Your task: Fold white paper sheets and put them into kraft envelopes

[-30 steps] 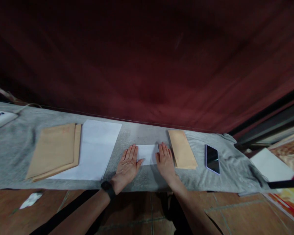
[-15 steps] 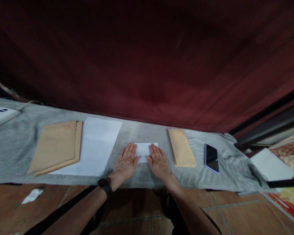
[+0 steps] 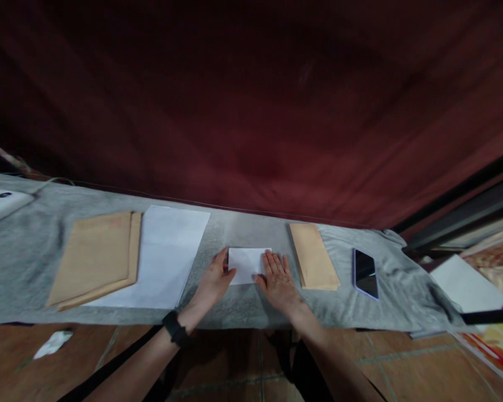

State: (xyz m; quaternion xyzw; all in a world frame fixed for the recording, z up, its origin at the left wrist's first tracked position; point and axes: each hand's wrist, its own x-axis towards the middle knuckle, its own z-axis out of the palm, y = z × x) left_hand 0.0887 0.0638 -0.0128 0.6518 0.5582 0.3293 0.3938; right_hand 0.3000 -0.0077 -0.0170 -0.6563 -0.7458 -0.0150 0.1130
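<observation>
A small folded piece of white paper (image 3: 245, 265) lies flat on the grey cloth between my hands. My left hand (image 3: 213, 280) is at its left edge, fingers bent and thumb apart from them; whether the fingertips touch the edge is hard to tell. My right hand (image 3: 278, 282) lies flat over the paper's right end, fingers stretched out. Left of my hands, large sheets of white paper (image 3: 171, 251) lie partly beneath brown envelopes (image 3: 94, 251). Narrow tan envelopes (image 3: 314, 257) rest to the right of my right hand.
The grey cloth (image 3: 243, 223) covers a long narrow surface. On it, a phone (image 3: 365, 273) lies at the right and a white device (image 3: 4, 206) with a cord at the far left. A dark red curtain (image 3: 251, 139) hangs behind. Crumpled white paper (image 3: 53, 343) lies on the tiled floor.
My left hand has lifted from lying flat on the folded paper and curled at its left edge, uncovering that end. My right hand stays flat on the right end.
</observation>
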